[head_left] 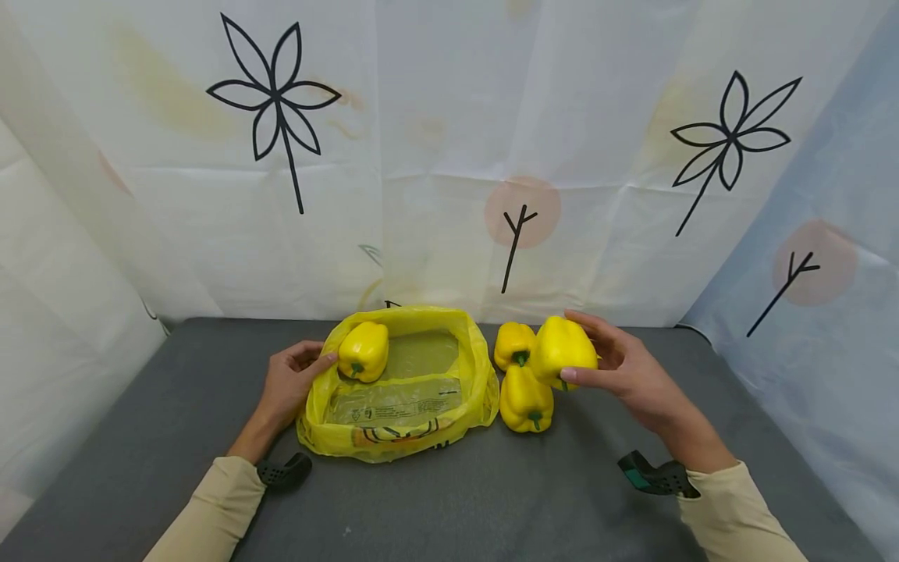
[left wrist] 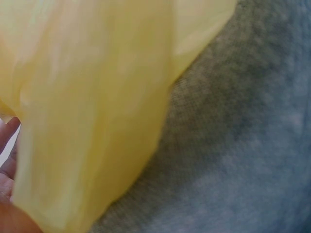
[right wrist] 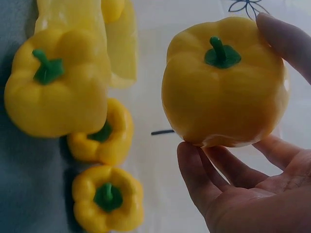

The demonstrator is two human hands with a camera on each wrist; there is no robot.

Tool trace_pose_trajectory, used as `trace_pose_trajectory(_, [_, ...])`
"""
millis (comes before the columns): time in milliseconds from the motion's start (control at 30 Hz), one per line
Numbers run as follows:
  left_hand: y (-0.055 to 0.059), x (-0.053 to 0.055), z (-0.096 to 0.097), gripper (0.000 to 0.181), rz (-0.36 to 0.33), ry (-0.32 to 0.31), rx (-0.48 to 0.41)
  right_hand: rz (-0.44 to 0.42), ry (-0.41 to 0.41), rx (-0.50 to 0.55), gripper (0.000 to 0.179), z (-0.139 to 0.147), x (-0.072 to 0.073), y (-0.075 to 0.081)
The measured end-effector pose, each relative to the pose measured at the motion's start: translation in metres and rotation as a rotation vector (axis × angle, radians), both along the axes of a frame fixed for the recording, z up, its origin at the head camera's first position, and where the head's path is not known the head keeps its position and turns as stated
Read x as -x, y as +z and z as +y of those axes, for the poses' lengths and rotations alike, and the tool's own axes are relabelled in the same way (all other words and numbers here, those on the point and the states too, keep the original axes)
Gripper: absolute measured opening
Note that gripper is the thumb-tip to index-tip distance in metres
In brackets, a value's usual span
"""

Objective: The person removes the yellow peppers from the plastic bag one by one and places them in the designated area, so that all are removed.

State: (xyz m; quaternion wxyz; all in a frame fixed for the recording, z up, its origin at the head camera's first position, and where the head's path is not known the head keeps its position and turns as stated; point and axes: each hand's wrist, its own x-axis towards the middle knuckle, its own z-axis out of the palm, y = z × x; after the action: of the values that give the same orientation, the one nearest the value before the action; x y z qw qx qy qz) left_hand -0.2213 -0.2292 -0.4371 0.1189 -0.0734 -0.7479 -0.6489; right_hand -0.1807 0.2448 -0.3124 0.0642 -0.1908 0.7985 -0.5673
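A yellow plastic bag [head_left: 485,382] lies with its mouth spread wide, one yellow bell pepper [head_left: 363,351] inside at its left. At the bag's left rim, the left hand [head_left: 291,382] pinches the plastic, thumb on the rim; the left wrist view shows mostly bag film [left wrist: 92,107] beside a few fingers [left wrist: 7,182]. My right hand [head_left: 635,378] holds another bell pepper [right wrist: 223,87] raised, gripped between thumb and fingers. Right of the bag stand more peppers: a near one [head_left: 527,400], a far one [head_left: 513,343], and a third [right wrist: 108,199], seen in the right wrist view.
A dark grey cloth-covered table [head_left: 449,507] lies under everything. White printed curtain [head_left: 435,156] hangs behind it and at both sides. Each wrist wears a dark band [head_left: 284,472].
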Motion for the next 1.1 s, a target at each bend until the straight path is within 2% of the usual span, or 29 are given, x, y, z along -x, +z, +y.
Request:
trace_pose_trajectory(467, [0.0, 0.0, 0.0, 0.034, 0.0, 0.001, -0.005, -0.056, -0.04, -0.068, 0.081, 0.033, -0.001, -0.017])
trace_pose_trajectory(1100, [-0.001, 0.001, 0.0, 0.033, -0.002, 0.005, -0.004, -0.17, 0.006, -0.145, 0.085, 0.049, 0.009, -0.053])
